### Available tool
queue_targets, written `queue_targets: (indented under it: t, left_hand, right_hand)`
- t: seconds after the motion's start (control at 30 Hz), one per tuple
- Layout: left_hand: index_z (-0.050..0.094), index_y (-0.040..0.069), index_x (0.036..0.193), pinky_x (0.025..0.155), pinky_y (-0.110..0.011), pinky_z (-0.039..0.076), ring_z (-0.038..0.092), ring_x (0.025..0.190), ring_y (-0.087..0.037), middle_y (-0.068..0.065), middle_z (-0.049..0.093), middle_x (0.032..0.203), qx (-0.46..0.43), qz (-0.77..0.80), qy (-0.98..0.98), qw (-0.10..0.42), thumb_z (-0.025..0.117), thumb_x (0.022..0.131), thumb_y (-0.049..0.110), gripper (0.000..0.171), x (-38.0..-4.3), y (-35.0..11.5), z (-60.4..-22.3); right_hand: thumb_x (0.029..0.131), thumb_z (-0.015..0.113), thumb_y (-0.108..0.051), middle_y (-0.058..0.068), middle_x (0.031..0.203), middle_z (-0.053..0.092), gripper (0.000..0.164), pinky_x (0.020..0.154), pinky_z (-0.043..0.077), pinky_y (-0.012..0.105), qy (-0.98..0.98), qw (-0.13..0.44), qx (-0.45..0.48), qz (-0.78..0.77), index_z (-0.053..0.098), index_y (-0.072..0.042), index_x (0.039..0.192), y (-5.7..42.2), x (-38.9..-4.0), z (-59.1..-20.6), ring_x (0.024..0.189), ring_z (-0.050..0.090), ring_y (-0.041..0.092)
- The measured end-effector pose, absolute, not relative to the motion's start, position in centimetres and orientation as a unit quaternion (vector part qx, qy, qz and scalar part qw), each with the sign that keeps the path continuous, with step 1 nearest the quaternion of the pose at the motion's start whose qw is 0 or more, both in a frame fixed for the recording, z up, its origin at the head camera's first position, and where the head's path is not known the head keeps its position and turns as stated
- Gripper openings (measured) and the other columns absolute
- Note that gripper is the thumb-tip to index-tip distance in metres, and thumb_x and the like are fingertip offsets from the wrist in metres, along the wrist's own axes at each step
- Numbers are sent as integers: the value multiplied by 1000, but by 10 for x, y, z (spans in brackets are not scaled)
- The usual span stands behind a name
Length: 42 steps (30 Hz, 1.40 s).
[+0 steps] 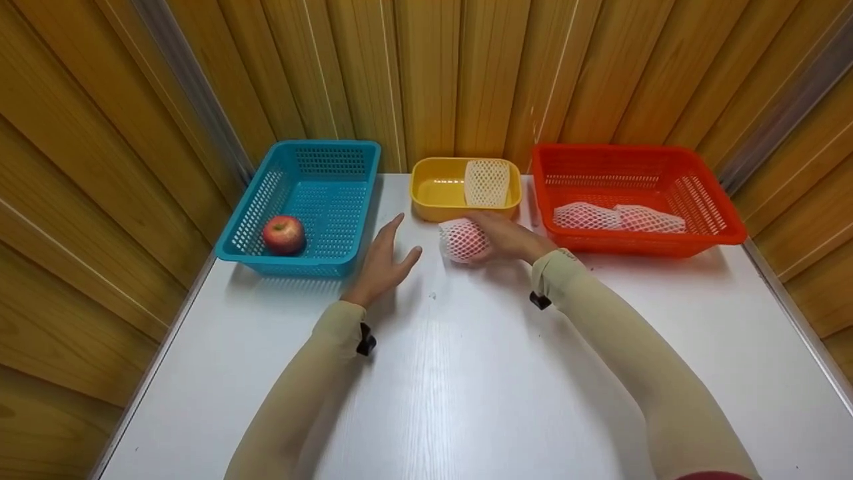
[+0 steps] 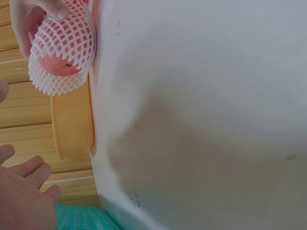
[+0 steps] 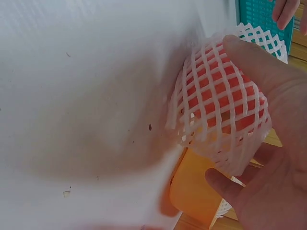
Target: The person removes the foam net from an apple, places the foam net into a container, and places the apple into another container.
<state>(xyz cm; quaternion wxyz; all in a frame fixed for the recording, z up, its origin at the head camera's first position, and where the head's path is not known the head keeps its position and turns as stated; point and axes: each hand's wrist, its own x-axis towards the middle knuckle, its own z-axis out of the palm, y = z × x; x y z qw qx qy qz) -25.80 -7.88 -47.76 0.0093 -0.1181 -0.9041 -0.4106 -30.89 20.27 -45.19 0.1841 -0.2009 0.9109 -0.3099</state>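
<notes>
Now the right hand (image 1: 506,235) grips a net-wrapped apple (image 1: 464,240) on the desk (image 1: 466,373) before the yellow tub (image 1: 440,190), the left hand (image 1: 383,260) hovers open beside it, so stripping the netting likely needs both hands.

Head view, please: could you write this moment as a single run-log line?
right hand: grips netted apple on table | left hand: open beside it | blue basket: bare apple

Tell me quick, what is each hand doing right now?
Left hand: open, fingers relaxed, holding nothing.
Right hand: holding the net-wrapped apple on the table.
</notes>
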Motion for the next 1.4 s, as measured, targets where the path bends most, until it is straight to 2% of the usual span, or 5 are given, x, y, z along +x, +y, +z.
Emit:
queue_targets:
  t: [0.27,0.47,0.67,0.87,1.4]
  left_hand:
    - [26,16,163,124,-45,25,29,153,-24,-6,30,167,-119,-405,-907,4,64,99,43,79,-258,-74,-481]
    - [37,8,158,123,-43,27,35,149,-26,-11,40,161,-145,-425,-893,29,64,101,31,67,-259,-71,-484]
    - [61,0,137,117,-41,39,54,135,-28,-14,62,141,-170,-429,-885,62,64,102,17,39,-263,-66,-486]
    - [75,0,117,107,-40,49,67,118,-26,-12,74,119,-166,-424,-889,53,65,101,12,22,-269,-53,-488]
    - [77,-2,113,100,-39,55,71,111,-26,-13,76,113,-184,-444,-873,78,70,97,5,19,-286,-24,-492]
  right_hand:
    - [84,85,-36,-1,167,27,100,123,18,60,917,187,-186,-300,24,-32,163,209,-302,-449,154,23,26]
    - [86,84,-35,-3,166,29,97,122,20,61,912,180,-185,-318,25,-35,163,213,-299,-449,153,25,24]
    - [86,84,-36,4,166,30,97,122,23,57,931,130,-219,-262,26,-24,163,217,-294,-449,152,26,28]
    - [84,86,-38,4,166,28,98,121,25,58,936,96,-218,-259,27,-30,163,218,-285,-444,153,21,28]
    - [84,85,-35,1,166,26,98,120,31,55,937,72,-227,-257,25,-32,162,229,-271,-426,153,20,26]
